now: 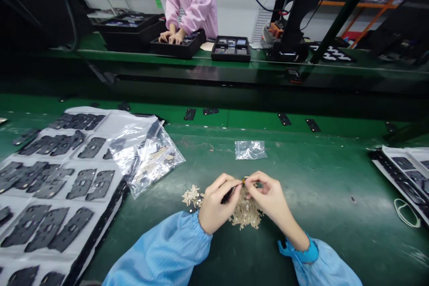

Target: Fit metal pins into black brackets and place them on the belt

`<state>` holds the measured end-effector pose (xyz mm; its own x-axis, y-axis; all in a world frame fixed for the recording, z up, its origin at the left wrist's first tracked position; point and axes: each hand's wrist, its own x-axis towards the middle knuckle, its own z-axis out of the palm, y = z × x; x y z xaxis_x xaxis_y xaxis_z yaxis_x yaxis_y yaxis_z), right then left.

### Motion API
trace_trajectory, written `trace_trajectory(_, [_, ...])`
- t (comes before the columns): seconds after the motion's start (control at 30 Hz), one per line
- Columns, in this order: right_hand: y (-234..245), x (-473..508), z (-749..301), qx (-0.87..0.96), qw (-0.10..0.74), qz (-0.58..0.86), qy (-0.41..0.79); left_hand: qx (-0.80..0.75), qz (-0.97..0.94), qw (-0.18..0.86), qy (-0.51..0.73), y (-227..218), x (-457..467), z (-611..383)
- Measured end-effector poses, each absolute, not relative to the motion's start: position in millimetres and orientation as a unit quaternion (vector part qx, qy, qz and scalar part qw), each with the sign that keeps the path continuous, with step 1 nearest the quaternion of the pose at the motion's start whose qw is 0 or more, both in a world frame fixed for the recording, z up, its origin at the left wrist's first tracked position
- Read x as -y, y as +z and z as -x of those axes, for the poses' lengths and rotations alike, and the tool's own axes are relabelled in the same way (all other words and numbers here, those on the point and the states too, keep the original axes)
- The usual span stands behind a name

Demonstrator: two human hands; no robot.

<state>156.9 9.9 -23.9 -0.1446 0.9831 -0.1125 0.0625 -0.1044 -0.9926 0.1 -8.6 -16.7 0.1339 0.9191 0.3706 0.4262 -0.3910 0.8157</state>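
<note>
My left hand (219,201) is closed around a dark flat part (228,195), mostly hidden by the fingers. Its thumb and fingertips meet my right hand (266,194), whose thumb and index finger pinch at a tiny yellowish piece (243,182); what exactly it is stays too small to name. Below the fingertips lies a heap of small beige pieces (247,214) on the green table. A smaller group of beige pieces (191,196) sits just left of my left hand, with a few dark shiny bits beside it.
To the left, a white compartment tray (112,120) carries many black plates (95,183). A clear bag of beige pieces (157,161) overlaps it. A small clear bag (250,149) lies ahead. Black plates (284,119) lie along the green strip. Across, a person in pink (197,4) handles a black tray (177,49).
</note>
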Motion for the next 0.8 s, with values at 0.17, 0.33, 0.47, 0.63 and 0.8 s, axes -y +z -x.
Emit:
trace_trajectory(0.17, [-22, -6, -153, 0.511, 0.429, 0.489, 0.562, -0.483, -0.687, 0.301, 0.452, -19, 8, -1])
trace_trajectory(0.33, [-12, -6, -150, 0.465, 0.428, 0.477, 0.611, -0.51, -0.62, 0.364, 0.471, -20, 1, -1])
trace_trajectory(0.47, [-8, -9, -153, 0.407, 0.444, 0.497, 0.625, -0.524, -0.496, 0.496, 0.483, -19, -3, 0])
trace_trajectory(0.63, [-8, -8, -153, 0.34, 0.444, 0.473, 0.681, -0.482, -0.405, 0.612, 0.479, -20, 0, -3])
trace_trajectory(0.8, [-13, -6, -149, 0.356, 0.471, 0.475, 0.653, -0.481, -0.42, 0.615, 0.462, -16, 1, -6])
